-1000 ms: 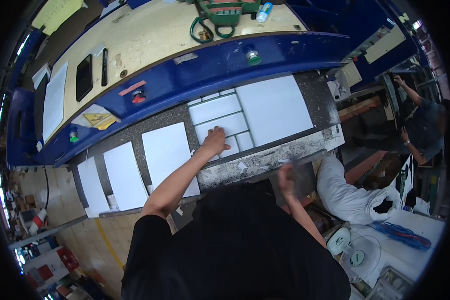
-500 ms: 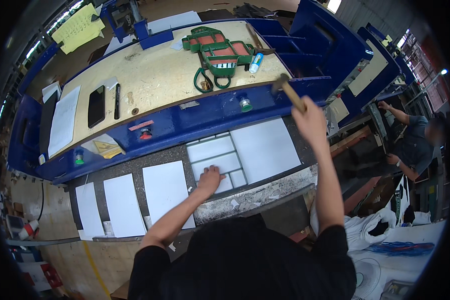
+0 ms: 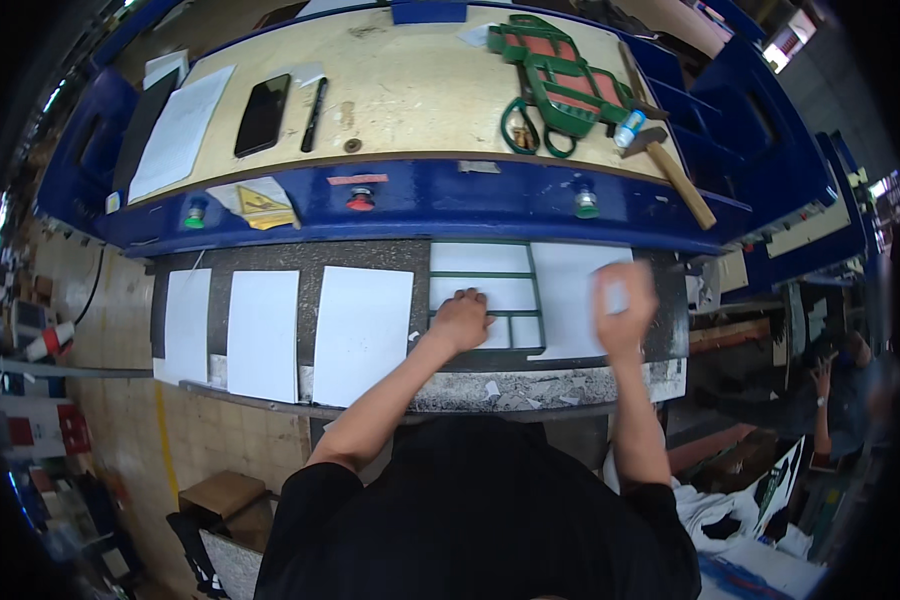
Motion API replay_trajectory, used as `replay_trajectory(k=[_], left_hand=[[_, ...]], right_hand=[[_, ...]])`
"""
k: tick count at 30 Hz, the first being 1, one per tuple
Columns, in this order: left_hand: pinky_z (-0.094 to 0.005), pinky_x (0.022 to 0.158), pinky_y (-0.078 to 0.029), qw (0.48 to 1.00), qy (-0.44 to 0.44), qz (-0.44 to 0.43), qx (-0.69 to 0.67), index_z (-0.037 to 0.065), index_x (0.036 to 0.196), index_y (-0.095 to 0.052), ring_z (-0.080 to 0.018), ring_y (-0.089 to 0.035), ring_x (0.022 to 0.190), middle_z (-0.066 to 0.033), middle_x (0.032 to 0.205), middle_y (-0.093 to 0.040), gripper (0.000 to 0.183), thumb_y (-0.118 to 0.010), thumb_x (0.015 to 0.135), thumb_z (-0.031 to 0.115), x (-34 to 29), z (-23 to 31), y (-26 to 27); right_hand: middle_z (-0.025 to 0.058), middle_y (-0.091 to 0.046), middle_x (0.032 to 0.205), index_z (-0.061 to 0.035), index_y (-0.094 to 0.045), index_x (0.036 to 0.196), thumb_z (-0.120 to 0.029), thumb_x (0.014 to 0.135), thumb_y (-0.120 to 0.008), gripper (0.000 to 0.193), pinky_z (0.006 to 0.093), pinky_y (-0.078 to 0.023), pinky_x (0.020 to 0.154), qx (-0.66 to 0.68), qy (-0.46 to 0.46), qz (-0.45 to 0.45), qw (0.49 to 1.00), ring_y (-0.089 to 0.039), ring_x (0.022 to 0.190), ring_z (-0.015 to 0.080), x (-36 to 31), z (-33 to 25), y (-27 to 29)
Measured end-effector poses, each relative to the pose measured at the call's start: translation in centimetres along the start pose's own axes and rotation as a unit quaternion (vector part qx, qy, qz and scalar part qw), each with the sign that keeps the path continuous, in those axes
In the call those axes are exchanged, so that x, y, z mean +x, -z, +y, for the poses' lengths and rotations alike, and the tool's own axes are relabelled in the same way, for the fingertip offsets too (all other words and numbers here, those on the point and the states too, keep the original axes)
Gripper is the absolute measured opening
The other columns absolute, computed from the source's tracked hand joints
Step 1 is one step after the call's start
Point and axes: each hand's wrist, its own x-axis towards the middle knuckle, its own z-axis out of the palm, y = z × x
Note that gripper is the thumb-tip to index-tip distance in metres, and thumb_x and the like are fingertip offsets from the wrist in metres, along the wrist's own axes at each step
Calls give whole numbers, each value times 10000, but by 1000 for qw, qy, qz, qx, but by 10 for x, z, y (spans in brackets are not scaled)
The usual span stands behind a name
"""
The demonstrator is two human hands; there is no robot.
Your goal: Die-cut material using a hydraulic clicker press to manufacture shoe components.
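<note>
Green-barred, the divided frame (image 3: pixel 482 274) lies directly under the left hand (image 3: pixel 462 320), which rests on it slightly spread, grasping nothing that I see. The right hand (image 3: pixel 625 300), farther off, is a blur over the white sheet (image 3: pixel 568 295) at the frame's right side; its grip I cannot tell.

The right hand (image 3: pixel 627 312), blurred, its grip hard to judge, hides part of a white sheet (image 3: pixel 568 300).

The left hand (image 3: pixel 465 318) lies palm down, its forearm (image 3: pixel 395 397) slanting inward; the right hand (image 3: pixel 625 308) is blurred.
</note>
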Motion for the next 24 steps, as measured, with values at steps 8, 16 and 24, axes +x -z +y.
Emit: replay_trajectory(k=[8, 16, 24], left_hand=[[-452, 899, -468, 994, 5, -96, -46, -23, 1034, -566, -386, -546, 1066, -207, 1124, -563, 493, -724, 778, 368, -83, -25, -82], [-414, 835, -524, 995, 55, -77, -28, -33, 988, -610, -347, -590, 1005, -202, 1043, -599, 436, -742, 757, 313, -105, -11, -80], [-414, 673, -561, 997, 41, -51, 50, 10, 806, -673, -304, -673, 813, -145, 842, -664, 125, -584, 754, 81, -108, -1, -65]], right_hand=[[146, -615, 984, -21, -616, 923, -219, 795, -716, 257, 408, -464, 843, 17, -66, -340, 938, -568, 955, 325, -82, 32, -138], [75, -636, 1052, -43, -626, 1085, -452, 531, -856, 726, 336, -318, 956, -277, 102, -544, 785, -501, 1122, 264, -70, 21, -221], [71, -662, 1036, -40, -653, 1049, -438, 642, -813, 592, 343, -320, 940, -326, 54, -566, 755, -581, 1048, 212, -87, 19, -241]])
